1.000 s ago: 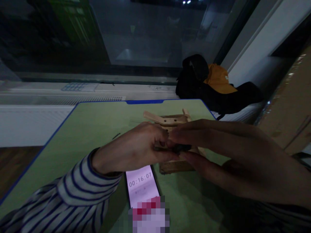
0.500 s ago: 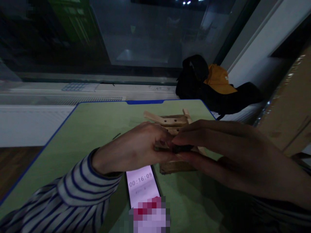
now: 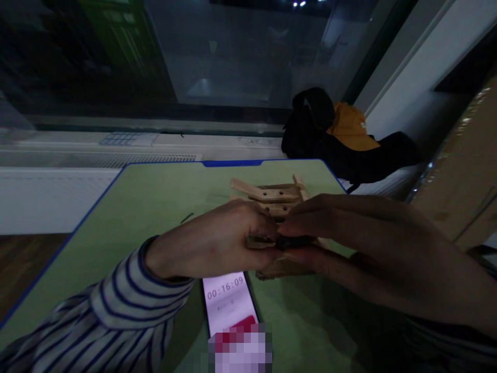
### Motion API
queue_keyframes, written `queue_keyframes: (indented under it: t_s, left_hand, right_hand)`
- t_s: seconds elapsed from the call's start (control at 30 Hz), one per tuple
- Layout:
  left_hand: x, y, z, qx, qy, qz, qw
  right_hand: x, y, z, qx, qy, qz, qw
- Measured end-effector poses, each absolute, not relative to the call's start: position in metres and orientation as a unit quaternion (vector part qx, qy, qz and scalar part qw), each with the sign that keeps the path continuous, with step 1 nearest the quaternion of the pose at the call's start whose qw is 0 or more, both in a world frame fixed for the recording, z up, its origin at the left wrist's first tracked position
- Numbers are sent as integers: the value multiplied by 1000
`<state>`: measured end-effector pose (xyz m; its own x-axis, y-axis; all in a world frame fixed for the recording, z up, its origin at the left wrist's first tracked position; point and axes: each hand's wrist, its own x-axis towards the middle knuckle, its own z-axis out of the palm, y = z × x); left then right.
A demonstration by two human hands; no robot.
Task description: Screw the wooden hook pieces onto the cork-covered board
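A small wooden slatted frame (image 3: 281, 194) with round holes in its slats lies under both my hands on the green table. My left hand (image 3: 221, 238), in a striped sleeve, comes in from the left with its fingertips closed over the front slats; what they grip is hidden. From the right, my right hand (image 3: 373, 248) pinches a short dark piece (image 3: 293, 241) between thumb and fingers, right against the left fingertips. The dimness hides what kind of piece it is. Beyond the hands, two drilled slats and light side pieces of the frame show.
A phone (image 3: 225, 298) showing a timer lies in front of my left wrist. Left of the frame is a thin dark stick-like thing (image 3: 187, 217). The green tabletop (image 3: 163, 186) has a blue edge. Behind stand a black bag (image 3: 310, 124) with an orange cap (image 3: 349, 127); at right, a cardboard box (image 3: 466, 176).
Both hands stay at the frame, shifting only very slightly; the dark piece shows a little more between the right fingers. The frame has hardly moved.
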<state>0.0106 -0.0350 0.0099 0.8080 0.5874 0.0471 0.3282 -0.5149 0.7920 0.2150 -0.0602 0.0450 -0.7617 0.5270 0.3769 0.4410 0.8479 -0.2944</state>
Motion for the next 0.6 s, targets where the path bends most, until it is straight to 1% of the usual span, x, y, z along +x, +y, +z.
queue_keyframes:
  t_s: [0.17,0.4,0.6]
  left_hand:
    - [11,-32,10,854,269,185,405]
    - [10,-32,10,863,252,183,398]
    - [11,-33,11,864,261,159,401]
  right_hand:
    - [214,-61,47,-261,-931,102,233]
    - [215,-63,52,-222,-946,103,213]
    - [213,-61,46,-243,-939,103,222]
